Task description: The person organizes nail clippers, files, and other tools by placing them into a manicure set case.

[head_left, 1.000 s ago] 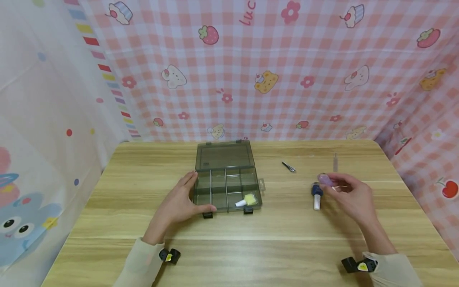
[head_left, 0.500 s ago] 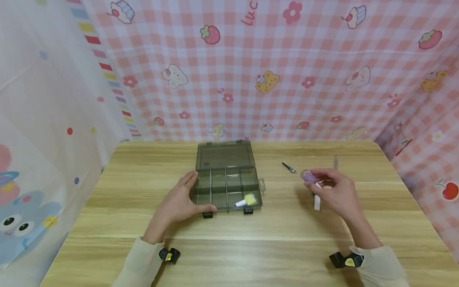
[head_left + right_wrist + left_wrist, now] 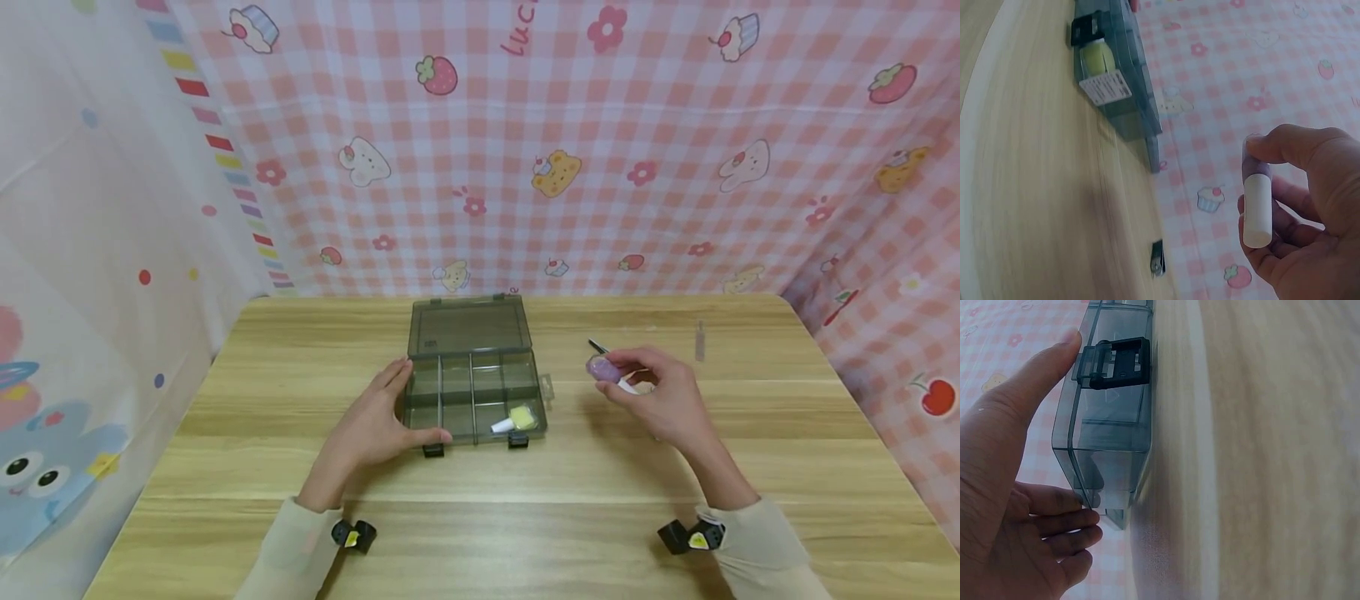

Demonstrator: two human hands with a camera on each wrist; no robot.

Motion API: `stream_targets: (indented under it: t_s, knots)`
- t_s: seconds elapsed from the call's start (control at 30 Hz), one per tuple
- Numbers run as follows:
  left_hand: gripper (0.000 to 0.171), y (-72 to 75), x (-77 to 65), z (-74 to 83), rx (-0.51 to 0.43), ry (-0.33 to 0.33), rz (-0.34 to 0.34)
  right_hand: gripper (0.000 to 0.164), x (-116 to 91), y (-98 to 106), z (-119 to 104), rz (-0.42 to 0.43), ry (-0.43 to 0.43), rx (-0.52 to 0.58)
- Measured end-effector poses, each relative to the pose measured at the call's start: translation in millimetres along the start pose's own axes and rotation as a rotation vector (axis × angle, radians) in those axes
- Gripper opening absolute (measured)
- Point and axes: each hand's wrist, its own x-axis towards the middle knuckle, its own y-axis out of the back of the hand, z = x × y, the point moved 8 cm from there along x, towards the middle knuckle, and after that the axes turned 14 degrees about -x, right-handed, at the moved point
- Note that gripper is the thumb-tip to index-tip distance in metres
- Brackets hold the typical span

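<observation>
A smoky clear plastic organizer box (image 3: 456,412) lies with its lid (image 3: 471,325) folded back. My left hand (image 3: 375,421) grips its left end, thumb on the front rim, fingers at the side. In the front right compartment rests a yellow nail polish bottle (image 3: 521,417) with a white cap. My right hand (image 3: 663,396) pinches a purple nail polish bottle (image 3: 602,368) above the table, right of the box. Its white cap (image 3: 1257,212) points toward the palm. The dark blue polish bottle is hidden behind the right hand.
A nail clipper (image 3: 1157,258) lies behind the purple bottle, partly covered in the head view. Farther right is a slim, translucent pinkish stick (image 3: 700,342). Two black latches (image 3: 517,440) hang at the box's front. A checked cloth (image 3: 495,233) hangs behind the table.
My right hand has carried the purple nail polish bottle leftward toward the box, from above the blue one to beside the nail clipper. The left hand and box have stayed put.
</observation>
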Motion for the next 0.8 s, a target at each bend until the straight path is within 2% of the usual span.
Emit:
stream_targets:
  t_s: [0.57,0.8]
  knots:
    - [0.137,-0.4,0.1,-2.1,-0.005,0.004,-0.002,0.032,15,-43,-41,-0.109,0.107,0.061]
    - [0.138,0.3,-0.4,-0.9,-0.016,0.006,-0.002,0.031,19,-62,-51,-0.169,0.096,0.059]
